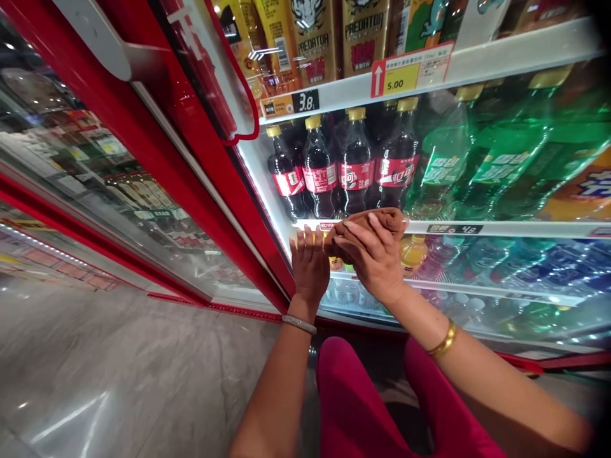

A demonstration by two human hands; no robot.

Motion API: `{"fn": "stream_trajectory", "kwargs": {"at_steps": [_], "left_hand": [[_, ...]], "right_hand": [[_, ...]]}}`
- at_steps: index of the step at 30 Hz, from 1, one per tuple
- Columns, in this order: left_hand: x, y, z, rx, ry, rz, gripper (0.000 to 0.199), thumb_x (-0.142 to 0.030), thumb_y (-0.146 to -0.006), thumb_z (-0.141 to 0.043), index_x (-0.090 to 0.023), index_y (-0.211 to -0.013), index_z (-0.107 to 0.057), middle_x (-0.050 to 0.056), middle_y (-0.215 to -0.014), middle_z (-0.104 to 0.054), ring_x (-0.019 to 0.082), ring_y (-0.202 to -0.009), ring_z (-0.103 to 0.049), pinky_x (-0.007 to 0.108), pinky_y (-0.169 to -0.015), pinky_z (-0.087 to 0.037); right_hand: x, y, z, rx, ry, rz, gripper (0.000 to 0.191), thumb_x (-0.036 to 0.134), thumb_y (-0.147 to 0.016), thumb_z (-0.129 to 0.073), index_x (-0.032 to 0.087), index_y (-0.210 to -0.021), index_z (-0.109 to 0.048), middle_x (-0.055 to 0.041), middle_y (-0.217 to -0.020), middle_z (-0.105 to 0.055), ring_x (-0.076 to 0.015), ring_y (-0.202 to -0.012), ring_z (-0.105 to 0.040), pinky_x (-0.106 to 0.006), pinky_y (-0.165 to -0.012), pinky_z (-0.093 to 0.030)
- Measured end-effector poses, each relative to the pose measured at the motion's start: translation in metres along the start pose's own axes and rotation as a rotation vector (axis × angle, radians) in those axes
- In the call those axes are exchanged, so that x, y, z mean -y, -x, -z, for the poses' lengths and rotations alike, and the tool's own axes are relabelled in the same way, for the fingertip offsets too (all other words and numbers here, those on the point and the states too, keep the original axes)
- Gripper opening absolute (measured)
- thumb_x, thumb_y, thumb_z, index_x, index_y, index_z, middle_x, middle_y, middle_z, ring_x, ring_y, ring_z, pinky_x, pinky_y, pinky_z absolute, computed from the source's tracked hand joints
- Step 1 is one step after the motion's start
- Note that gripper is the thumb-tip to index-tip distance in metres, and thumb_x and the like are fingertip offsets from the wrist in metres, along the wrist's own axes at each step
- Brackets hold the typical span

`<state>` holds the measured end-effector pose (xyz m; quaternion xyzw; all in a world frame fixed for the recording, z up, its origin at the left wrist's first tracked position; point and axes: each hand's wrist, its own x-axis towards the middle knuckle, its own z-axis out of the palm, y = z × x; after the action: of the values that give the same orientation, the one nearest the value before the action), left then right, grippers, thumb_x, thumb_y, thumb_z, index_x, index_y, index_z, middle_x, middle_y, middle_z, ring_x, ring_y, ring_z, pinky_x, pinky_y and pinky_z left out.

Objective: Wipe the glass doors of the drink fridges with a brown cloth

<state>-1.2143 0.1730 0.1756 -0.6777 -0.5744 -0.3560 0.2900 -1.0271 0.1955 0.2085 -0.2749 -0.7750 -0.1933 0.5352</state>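
Note:
A crumpled brown cloth (382, 219) is in my right hand (375, 261), pressed against the front edge of a white cooler shelf (429, 227). To its left, my left hand (309, 261) has its fingers stretched out, with the tips at the same shelf edge and nothing held. Just behind both hands stands a row of cola bottles (356, 175) with red labels and yellow caps. Green soda bottles (446, 152) continue the row to the right. The cloth and my hands hide part of the shelf edge and the bottles below.
The red door frame (200, 159) of the cooler stands close on the left. Above, a shelf edge carries price tags (405, 76), with cans (312, 44) over it. Lower shelves hold more bottles (496, 257). Grey floor tiles (143, 375) spread below left.

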Motion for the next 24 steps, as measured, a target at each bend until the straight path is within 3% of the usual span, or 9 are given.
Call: {"fn": "stream_trajectory", "kwargs": {"at_steps": [2, 6, 10, 14, 19, 21, 24], "left_hand": [[0.005, -0.001, 0.001, -0.001, 0.012, 0.016, 0.057, -0.018, -0.104, -0.04, -0.012, -0.16, -0.033, 0.02, -0.169, -0.029, 0.03, -0.161, -0.009, 0.06, -0.13, -0.016], [0.016, 0.0, -0.001, -0.011, 0.005, -0.001, 0.056, -0.018, -0.104, -0.041, -0.014, -0.16, -0.035, 0.018, -0.168, -0.031, 0.03, -0.161, -0.013, 0.06, -0.13, -0.018], [0.026, 0.004, 0.0, -0.038, -0.018, -0.063, 0.06, -0.018, -0.104, -0.042, -0.014, -0.163, -0.028, 0.019, -0.166, -0.037, 0.029, -0.161, -0.013, 0.058, -0.131, -0.019], [0.028, 0.009, 0.004, 0.009, -0.008, -0.032, 0.062, -0.017, -0.104, -0.043, -0.017, -0.164, -0.026, 0.018, -0.166, -0.036, 0.03, -0.16, -0.014, 0.06, -0.131, -0.018], [0.017, 0.02, 0.0, 0.042, 0.008, 0.009, 0.066, -0.015, -0.102, -0.047, -0.017, -0.164, -0.026, 0.018, -0.169, -0.029, 0.031, -0.16, -0.012, 0.06, -0.129, -0.021], [0.015, 0.025, -0.003, 0.028, 0.011, 0.004, 0.069, -0.013, -0.101, -0.049, -0.017, -0.165, -0.023, 0.019, -0.168, -0.029, 0.032, -0.16, -0.013, 0.061, -0.128, -0.024], [0.013, 0.032, -0.004, 0.017, 0.025, -0.01, 0.077, -0.011, -0.099, -0.051, -0.018, -0.166, -0.014, 0.02, -0.168, -0.027, 0.032, -0.159, -0.015, 0.061, -0.128, -0.024]], "right_hand": [[-0.001, 0.012, 0.003, 0.011, 0.011, -0.008, 0.049, 0.017, -0.096, -0.064, 0.036, -0.141, -0.059, 0.0014, -0.147, -0.062, -0.0221, -0.158, -0.027, -0.055, -0.132, -0.022], [0.015, 0.032, -0.01, 0.055, 0.016, 0.041, 0.043, 0.012, -0.096, -0.064, 0.031, -0.134, -0.065, 0.0002, -0.137, -0.069, -0.0185, -0.156, -0.031, -0.055, -0.134, -0.006], [0.029, 0.01, -0.027, 0.085, -0.024, 0.095, 0.041, 0.013, -0.098, -0.061, 0.034, -0.132, -0.066, 0.0043, -0.136, -0.07, -0.0166, -0.15, -0.042, -0.053, -0.134, -0.001], [0.022, -0.007, -0.023, 0.06, -0.021, 0.06, 0.042, 0.016, -0.099, -0.06, 0.036, -0.136, -0.063, 0.0038, -0.141, -0.066, -0.0197, -0.151, -0.041, -0.057, -0.134, -0.006], [0.019, 0.036, -0.019, 0.106, 0.011, 0.087, 0.043, 0.013, -0.1, -0.056, 0.029, -0.14, -0.061, -0.0005, -0.139, -0.068, -0.0179, -0.154, -0.036, -0.055, -0.135, -0.006], [0.022, 0.051, -0.024, 0.131, 0.008, 0.122, 0.043, 0.013, -0.102, -0.052, 0.032, -0.139, -0.061, 0.0025, -0.134, -0.071, -0.0145, -0.151, -0.041, -0.052, -0.135, -0.003], [0.021, 0.053, -0.029, 0.206, -0.038, 0.152, 0.046, 0.014, -0.103, -0.051, 0.039, -0.14, -0.06, 0.0053, -0.139, -0.068, -0.0147, -0.147, -0.046, -0.053, -0.135, -0.005]]}}
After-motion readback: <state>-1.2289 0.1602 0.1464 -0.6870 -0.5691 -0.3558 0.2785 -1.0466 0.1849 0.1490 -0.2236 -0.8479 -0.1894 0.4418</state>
